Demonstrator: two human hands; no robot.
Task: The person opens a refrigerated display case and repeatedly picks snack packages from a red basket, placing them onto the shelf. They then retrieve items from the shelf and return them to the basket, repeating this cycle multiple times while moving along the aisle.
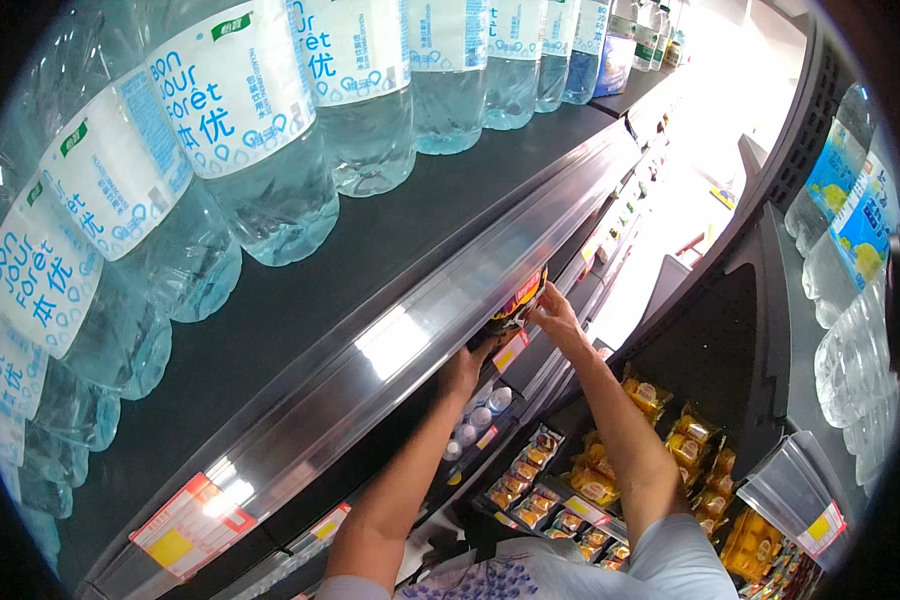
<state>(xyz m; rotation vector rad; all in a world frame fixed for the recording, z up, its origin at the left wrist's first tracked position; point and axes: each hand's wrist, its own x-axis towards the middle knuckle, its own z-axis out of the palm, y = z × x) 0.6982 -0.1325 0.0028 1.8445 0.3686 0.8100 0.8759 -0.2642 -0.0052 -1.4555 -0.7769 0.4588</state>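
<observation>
Both hands reach to a lower shelf below the clear plastic shelf edge. A dark package with a red, yellow and purple print point(523, 300) lies between them, partly behind that edge. My left hand point(465, 367) is at its near lower end, the fingers partly hidden by the package and the shelf. My right hand point(556, 315) has its fingertips on the package's right side. Just below the package is a red and yellow price tag point(511, 351). Large water bottles point(270, 195) with white and blue labels stand in a row on the dark upper shelf point(285, 330).
Capped bottles point(480, 420) stand on a lower shelf. Packaged baked goods point(525, 469) and yellow bags of food point(596, 480) lie on a low display. Bottles with blue labels point(862, 217) lean at the right. A large price tag point(187, 525) hangs at the shelf edge, lower left.
</observation>
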